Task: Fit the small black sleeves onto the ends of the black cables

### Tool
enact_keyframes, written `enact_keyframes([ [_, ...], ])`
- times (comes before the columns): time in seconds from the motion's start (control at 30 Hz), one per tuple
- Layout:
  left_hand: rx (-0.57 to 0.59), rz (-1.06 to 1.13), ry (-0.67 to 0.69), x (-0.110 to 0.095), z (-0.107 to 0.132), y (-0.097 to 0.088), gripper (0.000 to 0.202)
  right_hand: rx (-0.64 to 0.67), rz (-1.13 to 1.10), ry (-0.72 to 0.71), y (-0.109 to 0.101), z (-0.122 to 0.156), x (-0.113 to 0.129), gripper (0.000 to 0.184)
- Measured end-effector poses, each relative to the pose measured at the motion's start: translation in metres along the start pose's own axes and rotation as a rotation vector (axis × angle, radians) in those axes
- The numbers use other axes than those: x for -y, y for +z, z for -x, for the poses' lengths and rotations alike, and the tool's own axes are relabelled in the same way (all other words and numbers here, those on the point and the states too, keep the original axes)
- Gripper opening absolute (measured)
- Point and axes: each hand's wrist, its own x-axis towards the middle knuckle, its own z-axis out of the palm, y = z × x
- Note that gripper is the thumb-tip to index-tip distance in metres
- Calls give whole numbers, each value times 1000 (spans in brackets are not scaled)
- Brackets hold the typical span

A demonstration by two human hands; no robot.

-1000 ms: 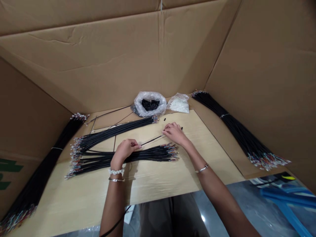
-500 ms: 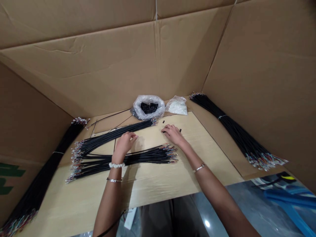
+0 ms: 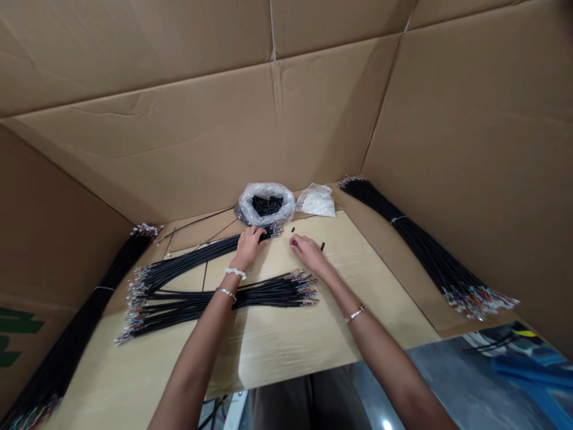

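Black terminated wires (image 3: pixel 197 263) lie on the tan board (image 3: pixel 277 340), the spread left hand (image 3: pixel 249 248) resting on them; right hand (image 3: pixel 308 252), fingers together, sits beside short black tubes (image 3: pixel 322 246). Clear bag (image 3: pixel 245 206) holds black pieces (image 3: pixel 267 206); second bag (image 3: pixel 308 192) holds white parts (image 3: pixel 317 204).

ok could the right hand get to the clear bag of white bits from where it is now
Probably yes. The right hand rests on the wooden board, with the clear bag of white bits just beyond its fingertips. Only a few small black pieces lie on the board nearby, and they look too low to block it.
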Motion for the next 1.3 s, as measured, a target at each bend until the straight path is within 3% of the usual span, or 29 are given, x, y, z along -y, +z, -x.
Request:
enact_keyframes([
  [0.23, -36, 53, -12, -12, -3, 6, 22, -144, -336, 65, 10, -9, -13, 9],
  [0.37, -43, 90, -29, -13, 5, 3, 22, -269, -268, 216, -5, -11, -25, 10],
  [0.5, -100, 147, -80, -14, 10, 4, 21, -293, -137, 418, -28, -6, -42, 11],
  [0.63, -177, 213, -78, -16, 13, 3, 19, -253, -67, 518, -42, -1, -52, 13],
  [0.73, -229, 250, -64, -17, 20, 0, 18, -213, -72, 504, -41, -1, -49, 17],
  [0.9, -258, 296, -60, -20, 36, -4, 15, -88, -75, 465, -31, -15, -27, 30],
  [1.1, -317, 372, 11, -16, 52, -1, 19, 28, 74, 470, -21, -45, 6, 42],
  [1.3, -262, 513, 88, -8, 65, 1, 28, 92, 76, 446, -12, -60, 13, 36],
])
